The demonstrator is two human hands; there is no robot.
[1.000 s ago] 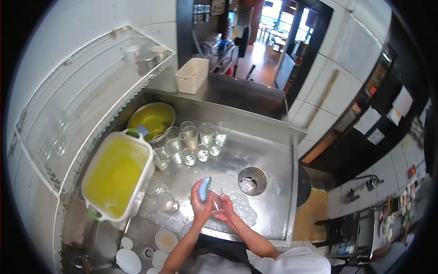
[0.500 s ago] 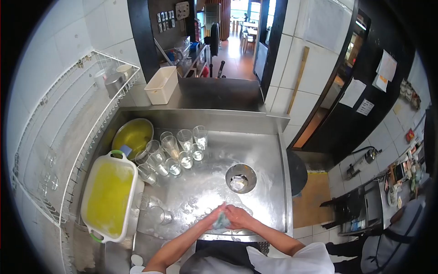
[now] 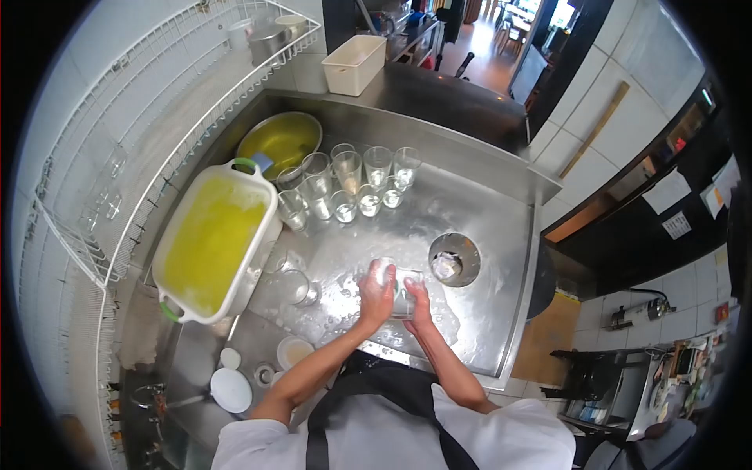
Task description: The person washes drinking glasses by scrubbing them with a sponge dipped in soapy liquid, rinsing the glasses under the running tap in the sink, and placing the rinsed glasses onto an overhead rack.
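Observation:
Over the wet steel counter (image 3: 489, 211), my left hand (image 3: 377, 294) and my right hand (image 3: 420, 301) hold a clear glass (image 3: 404, 294) between them. The left fingers are wrapped at its left side and the right ones curl round its right side. Something whitish, perhaps suds, shows at the left fingertips; the sponge cannot be made out clearly. Just right of my hands is a round drain hole (image 3: 454, 259) with crumpled scraps inside. Several upright glasses (image 3: 347, 171) stand in rows behind, and clear glasses (image 3: 291, 286) lie to the left.
A white tub (image 3: 272, 227) of yellow-green liquid sits at the left, with a round metal bowl (image 3: 313, 129) behind it. A wire rack (image 3: 168, 129) lines the left wall. Small dishes (image 3: 232, 390) lie in the sink at lower left. A cream bin (image 3: 354, 72) stands on the back ledge.
My hands have come apart somewhat around the glass, which now shows between them. The blue sponge seen earlier is no longer distinct. The camera view has tilted and shifted.

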